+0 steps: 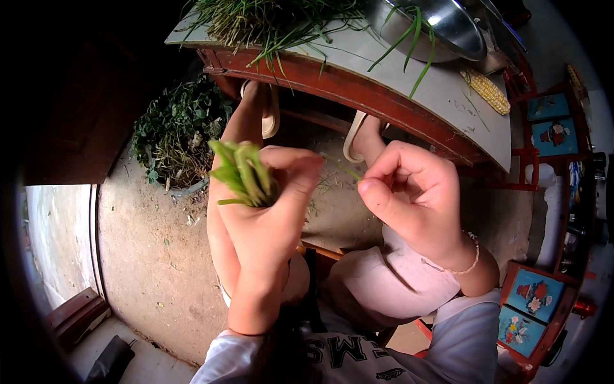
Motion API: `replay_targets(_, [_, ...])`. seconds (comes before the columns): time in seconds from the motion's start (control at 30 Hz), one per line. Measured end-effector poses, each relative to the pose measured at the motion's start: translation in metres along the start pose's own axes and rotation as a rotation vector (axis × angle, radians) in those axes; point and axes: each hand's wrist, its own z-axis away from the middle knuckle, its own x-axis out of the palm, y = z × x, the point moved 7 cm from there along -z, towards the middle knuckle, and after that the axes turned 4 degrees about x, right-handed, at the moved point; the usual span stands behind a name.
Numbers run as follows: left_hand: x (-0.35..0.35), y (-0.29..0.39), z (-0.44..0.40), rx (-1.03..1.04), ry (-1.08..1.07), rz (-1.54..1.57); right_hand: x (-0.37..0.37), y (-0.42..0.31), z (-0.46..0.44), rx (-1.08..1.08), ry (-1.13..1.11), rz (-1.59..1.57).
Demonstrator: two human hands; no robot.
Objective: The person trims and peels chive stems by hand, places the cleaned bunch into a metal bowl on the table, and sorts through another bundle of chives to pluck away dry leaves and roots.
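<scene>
My left hand (272,221) is closed around a small bunch of green chives (246,171), their cut-looking ends sticking up out of the fist. Opposite it, my right hand (419,189) pinches a thin green strand (347,168) between thumb and forefinger. The strand stretches toward my left thumb and forefinger; whether it touches them I cannot tell. Both hands are above my lap, in front of the table. A heap of chives (246,22) lies on the tabletop, with loose blades hanging over the edge.
A metal bowl (448,29) with chive blades over its rim stands on the table (441,89). Beside it lies a corn cob (487,91). On the floor at left, a container of leafy greens (176,125) stands near my legs. Red cabinets (534,301) line the right.
</scene>
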Motion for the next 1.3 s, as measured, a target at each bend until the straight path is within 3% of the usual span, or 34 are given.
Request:
replay_targets(0.17, [0.015, 0.003, 0.001, -0.002, -0.137, 0.015, 0.002, 0.000, -0.001, 0.010, 0.002, -0.053])
replay_targets(0.43, [0.017, 0.006, 0.001, 0.038, -0.164, -0.030, 0.007, 0.004, -0.001, 0.062, -0.080, -0.006])
replay_targets(0.9, [0.001, 0.004, 0.002, 0.054, 0.020, -0.010, 0.001, -0.003, -0.001, 0.018, -0.062, -0.016])
replay_targets(0.97, [-0.007, -0.002, 0.002, -0.036, 0.076, 0.085, 0.001, -0.002, -0.001, 0.012, -0.066, -0.012])
replay_targets(1.17, [0.001, -0.003, -0.005, 0.008, 0.121, -0.015, 0.001, -0.002, -0.002, 0.006, -0.012, -0.088])
replay_targets(1.2, [0.009, -0.006, -0.002, -0.095, 0.005, 0.024, 0.002, -0.001, -0.002, 0.057, -0.027, -0.146])
replay_targets(1.3, [0.021, -0.011, 0.003, -0.287, -0.071, 0.167, 0.003, 0.000, -0.003, 0.133, -0.058, -0.236])
